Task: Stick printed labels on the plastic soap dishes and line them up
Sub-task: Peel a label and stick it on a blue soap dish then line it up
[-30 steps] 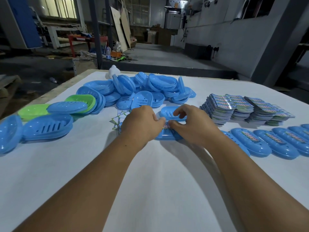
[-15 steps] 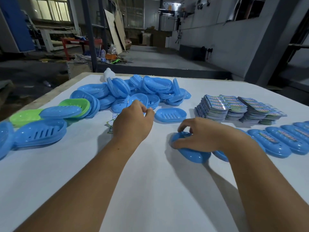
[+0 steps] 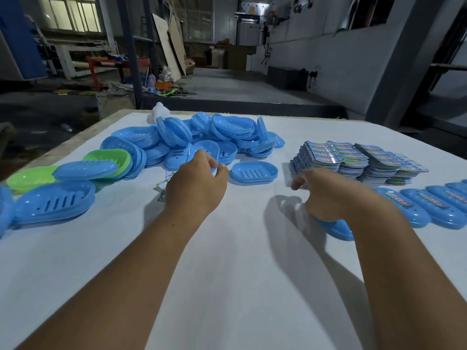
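My right hand (image 3: 328, 195) lies over a blue soap dish (image 3: 338, 229) and holds it down on the white table (image 3: 227, 274), at the left end of a row of labelled blue dishes (image 3: 417, 213) that runs off to the right. My left hand (image 3: 199, 183) reaches to the near edge of a heap of unlabelled blue dishes (image 3: 214, 135); its fingertips curl against one of them, and I cannot make out a grip. One blue dish tray (image 3: 254, 173) lies alone between my hands. Stacks of printed labels (image 3: 353, 160) sit just beyond my right hand.
Green dishes (image 3: 27, 176) and a closed blue dish (image 3: 55, 203) lie at the left. Loose label scraps (image 3: 161, 188) show beside my left wrist. A white object (image 3: 159, 112) stands at the table's far edge, with the workshop floor beyond.
Both hands left the dish they pressed together. My right hand carried it right to the row's end. My left hand moved up to the heap.
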